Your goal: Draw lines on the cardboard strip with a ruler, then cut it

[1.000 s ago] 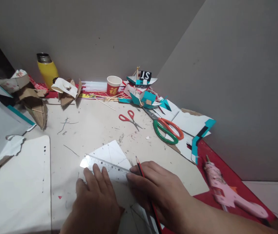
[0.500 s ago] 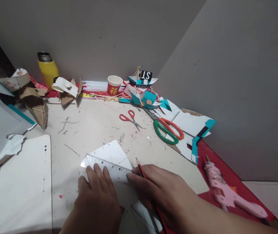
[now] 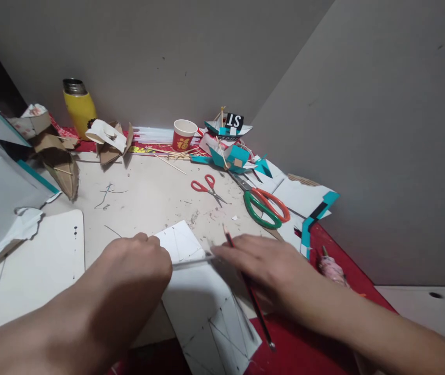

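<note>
From the head camera, with the ruler (image 3: 194,261) as the centre of the dial, the left hand (image 3: 140,263) sits at 9 o'clock and the right hand (image 3: 265,258) at 3 o'clock. The ruler is seen nearly edge-on as a thin strip between them, crossing above a white paper (image 3: 194,304). The left fingers are curled in like a fist, closed on the ruler's left end; their tips are hidden. The right fingers grip a red-and-black pencil (image 3: 254,299), its point aimed toward 11 o'clock and its blunt end toward 5 o'clock, while the forward fingertips meet the ruler's right end. The paper, marked with drawn lines, stretches from 12 o'clock down to about 5 o'clock, its lower part over a red surface (image 3: 308,338).

Small red scissors (image 3: 213,194) lie on the pale board (image 3: 155,187) near 12 o'clock. Large scissors (image 3: 252,194) with green and orange handles are at 2 o'clock. A teal paper boat (image 3: 233,160) stands at 1 o'clock, and a red paper cup (image 3: 183,139) farther out at 12. A yellow bottle (image 3: 79,112) is between 10 and 11 o'clock. A pink glue gun (image 3: 333,271), partly hidden by the right arm, lies at 3 o'clock.
</note>
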Demonstrator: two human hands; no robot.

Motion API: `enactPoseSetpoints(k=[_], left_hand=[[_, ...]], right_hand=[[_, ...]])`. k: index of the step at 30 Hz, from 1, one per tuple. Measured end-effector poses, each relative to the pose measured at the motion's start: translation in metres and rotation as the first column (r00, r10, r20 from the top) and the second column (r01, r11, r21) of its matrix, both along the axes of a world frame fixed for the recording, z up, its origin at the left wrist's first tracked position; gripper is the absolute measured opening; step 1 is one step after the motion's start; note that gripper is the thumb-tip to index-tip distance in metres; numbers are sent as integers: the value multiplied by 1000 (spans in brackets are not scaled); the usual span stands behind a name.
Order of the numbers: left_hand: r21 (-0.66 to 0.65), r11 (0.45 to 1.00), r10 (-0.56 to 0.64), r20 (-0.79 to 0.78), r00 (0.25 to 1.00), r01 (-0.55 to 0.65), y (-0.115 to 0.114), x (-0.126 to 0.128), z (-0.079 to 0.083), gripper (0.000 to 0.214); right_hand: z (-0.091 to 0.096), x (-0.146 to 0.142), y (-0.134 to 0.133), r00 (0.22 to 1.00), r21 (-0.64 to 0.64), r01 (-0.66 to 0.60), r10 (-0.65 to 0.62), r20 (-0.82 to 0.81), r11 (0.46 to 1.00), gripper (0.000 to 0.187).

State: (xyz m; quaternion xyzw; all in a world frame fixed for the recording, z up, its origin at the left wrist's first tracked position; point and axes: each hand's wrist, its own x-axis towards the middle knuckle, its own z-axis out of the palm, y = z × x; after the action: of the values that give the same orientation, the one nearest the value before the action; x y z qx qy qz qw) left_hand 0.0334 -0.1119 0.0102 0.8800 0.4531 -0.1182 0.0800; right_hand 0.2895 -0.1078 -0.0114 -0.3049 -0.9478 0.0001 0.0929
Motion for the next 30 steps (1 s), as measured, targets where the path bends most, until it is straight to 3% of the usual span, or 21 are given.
enactPoseSetpoints(k=[3, 5, 7, 9, 12, 15, 17, 19, 21, 23, 26, 30], left_hand=[[12, 999, 27, 228, 973, -31, 6, -9, -2, 18], [-90, 992, 112, 376, 920, -84, 15, -16, -1, 27], [-215, 968, 224, 506, 833, -130, 26, -24, 2, 28], [-294, 935, 344, 621, 704, -197, 39, -32, 6, 22], [-414, 858, 513, 725, 460, -305, 54, -41, 7, 13], [-566, 769, 631, 745, 216, -296, 61, -42, 1, 12], [-618, 747, 653, 751, 96, -244, 61, -39, -2, 15], [-623, 749, 646, 763, 36, -225, 58, -33, -3, 16], [-600, 761, 622, 783, 15, -245, 54, -26, -1, 16], [-589, 768, 610, 793, 5, -250, 48, -20, 0, 13], [-665, 724, 672, 740, -32, -183, 38, -15, 0, 12], [-780, 596, 775, 621, -119, -189, 21, -16, -6, 15]], right_hand=[[13, -3, 29, 995, 82, -33, 40, -94, 996, 34], [20, -12, 46, 982, 169, -46, 76, -170, 985, 32], [24, -23, 56, 939, 261, 46, 48, -341, 964, 32], [24, -34, 58, 834, 271, 176, 3, -552, 946, 33], [17, -47, 52, 654, 98, 220, -73, -753, 970, 29], [0, -53, 46, 550, -228, 85, -237, -801, 970, 20], [-11, -56, 45, 495, -471, -12, -404, -769, 882, 20], [-18, -60, 46, 460, -660, -98, -554, -694, 745, 27], [-19, -65, 47, 456, -756, -172, -629, -630, 632, 32], [-18, -69, 47, 471, -778, -222, -634, -613, 588, 34], [-16, -71, 44, 508, -770, -227, -602, -616, 596, 34], [-24, -62, 35, 547, -678, -127, -520, -657, 724, 23]])
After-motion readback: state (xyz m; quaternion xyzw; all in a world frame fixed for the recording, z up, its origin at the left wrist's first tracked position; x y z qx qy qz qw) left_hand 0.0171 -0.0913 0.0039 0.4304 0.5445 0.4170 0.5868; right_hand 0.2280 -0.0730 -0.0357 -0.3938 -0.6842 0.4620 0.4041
